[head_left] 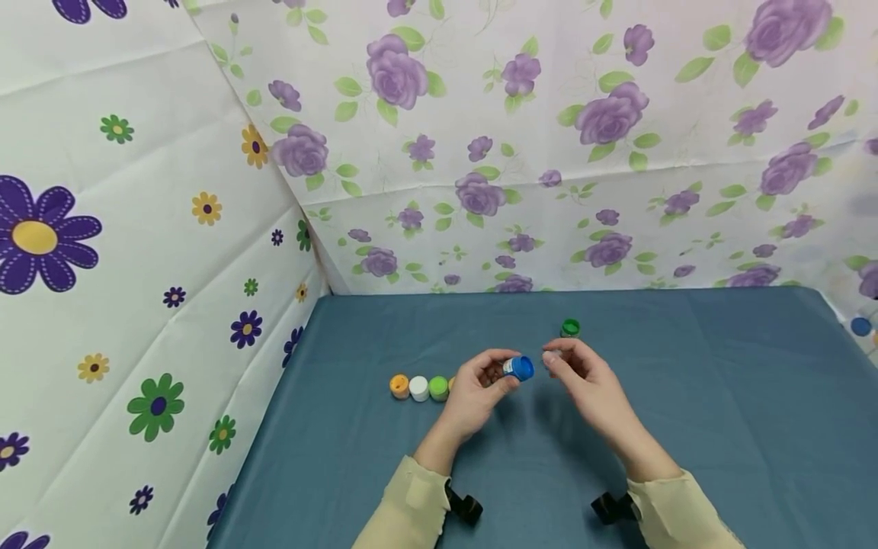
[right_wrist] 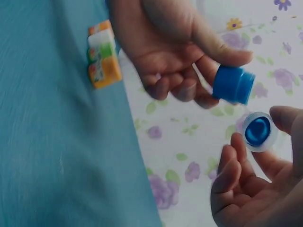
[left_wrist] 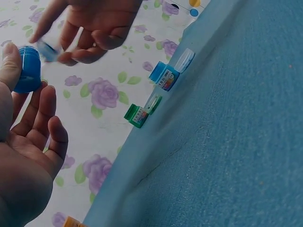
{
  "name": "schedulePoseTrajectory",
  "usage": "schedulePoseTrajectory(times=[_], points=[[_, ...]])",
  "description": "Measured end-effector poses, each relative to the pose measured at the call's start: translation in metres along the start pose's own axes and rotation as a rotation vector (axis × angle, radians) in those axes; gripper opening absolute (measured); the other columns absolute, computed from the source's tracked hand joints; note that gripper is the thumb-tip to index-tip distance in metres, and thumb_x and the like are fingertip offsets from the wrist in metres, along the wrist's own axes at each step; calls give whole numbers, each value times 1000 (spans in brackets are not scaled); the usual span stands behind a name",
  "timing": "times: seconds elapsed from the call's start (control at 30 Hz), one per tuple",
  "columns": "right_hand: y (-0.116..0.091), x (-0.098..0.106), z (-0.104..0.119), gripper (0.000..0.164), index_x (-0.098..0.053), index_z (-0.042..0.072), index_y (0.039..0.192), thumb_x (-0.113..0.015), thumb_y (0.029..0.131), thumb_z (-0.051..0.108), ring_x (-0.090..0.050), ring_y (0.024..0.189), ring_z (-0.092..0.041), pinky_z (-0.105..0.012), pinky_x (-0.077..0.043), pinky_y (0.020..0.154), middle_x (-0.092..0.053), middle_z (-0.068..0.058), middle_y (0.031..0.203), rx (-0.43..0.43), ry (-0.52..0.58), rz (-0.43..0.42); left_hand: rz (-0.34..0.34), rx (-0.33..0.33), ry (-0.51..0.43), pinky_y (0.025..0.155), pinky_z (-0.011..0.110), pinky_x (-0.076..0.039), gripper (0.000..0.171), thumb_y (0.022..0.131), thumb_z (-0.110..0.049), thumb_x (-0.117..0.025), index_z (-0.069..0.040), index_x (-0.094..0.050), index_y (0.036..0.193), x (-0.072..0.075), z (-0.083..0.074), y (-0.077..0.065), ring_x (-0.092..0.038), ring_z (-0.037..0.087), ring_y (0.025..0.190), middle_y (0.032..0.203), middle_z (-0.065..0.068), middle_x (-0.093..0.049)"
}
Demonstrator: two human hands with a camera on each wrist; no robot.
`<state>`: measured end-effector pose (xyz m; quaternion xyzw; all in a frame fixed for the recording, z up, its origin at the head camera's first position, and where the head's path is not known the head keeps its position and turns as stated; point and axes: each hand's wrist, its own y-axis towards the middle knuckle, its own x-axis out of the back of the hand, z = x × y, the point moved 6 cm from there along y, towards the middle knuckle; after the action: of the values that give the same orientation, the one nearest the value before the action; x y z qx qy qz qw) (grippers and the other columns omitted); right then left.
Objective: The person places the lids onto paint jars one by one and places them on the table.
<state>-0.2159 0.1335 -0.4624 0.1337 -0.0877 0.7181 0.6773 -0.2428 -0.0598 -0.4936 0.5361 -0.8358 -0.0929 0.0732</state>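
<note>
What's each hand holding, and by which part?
Left fingers hold a blue paint jar around its side; right fingers hold a clear lid by its rim.

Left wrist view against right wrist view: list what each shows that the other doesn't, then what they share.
Only the left wrist view: the dark green jar and the second blue jar, with their lids beside them.

Only the right wrist view: the white jar and light green jar.

Both: the left hand holding a blue jar, and the right hand pinching another lid.
</note>
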Motion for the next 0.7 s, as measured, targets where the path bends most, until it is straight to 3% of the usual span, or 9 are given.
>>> schedulePoseTrajectory(times=[0.13, 0.23, 0.37, 0.5, 0.7], points=[[-2, -2, 8, 36, -60, 8, 130, -68, 108, 36, -60, 105, -23, -36, -54, 83, -66, -10, 120, 29, 37, -10, -2, 8, -4, 82, 38, -58, 39, 103, -23, -74, -4, -68, 137, 1, 1, 0, -62, 15, 90, 107, 10, -67], [-4, -5, 13, 37, -60, 10, 136, -70, 108, 31, -61, 117, -22, -33, -55, 88, -68, -8, 132, 65, 30, 19, -5, 2, -8, 78, 28, -54, 40, 103, -24, -75, -4, -68, 136, 2, 0, 0, -60, 15, 88, 107, 15, -66], [-7, -9, 18, 44, -60, 21, 150, -68, 109, 32, -62, 117, -27, -39, -56, 84, -64, -8, 141, 98, -12, 76, -11, -14, -22, 78, 28, -54, 45, 101, -30, -76, -3, -68, 136, 2, -1, 0, -60, 14, 87, 104, 11, -65], [-7, -12, 19, 41, -63, 26, 148, -68, 108, 32, -59, 118, -25, -41, -56, 84, -60, -4, 145, 138, -61, 105, -12, -21, -38, 79, 31, -56, 52, 99, -36, -77, -1, -68, 136, 3, -1, 1, -61, 13, 87, 102, 1, -65], [-5, -12, 19, 39, -64, 29, 147, -68, 108, 27, -53, 123, -17, -35, -54, 88, -59, 5, 144, 214, -102, 95, -9, -13, -32, 78, 30, -56, 50, 99, -35, -77, 0, -68, 135, 4, -2, 0, -60, 17, 88, 105, 15, -66]])
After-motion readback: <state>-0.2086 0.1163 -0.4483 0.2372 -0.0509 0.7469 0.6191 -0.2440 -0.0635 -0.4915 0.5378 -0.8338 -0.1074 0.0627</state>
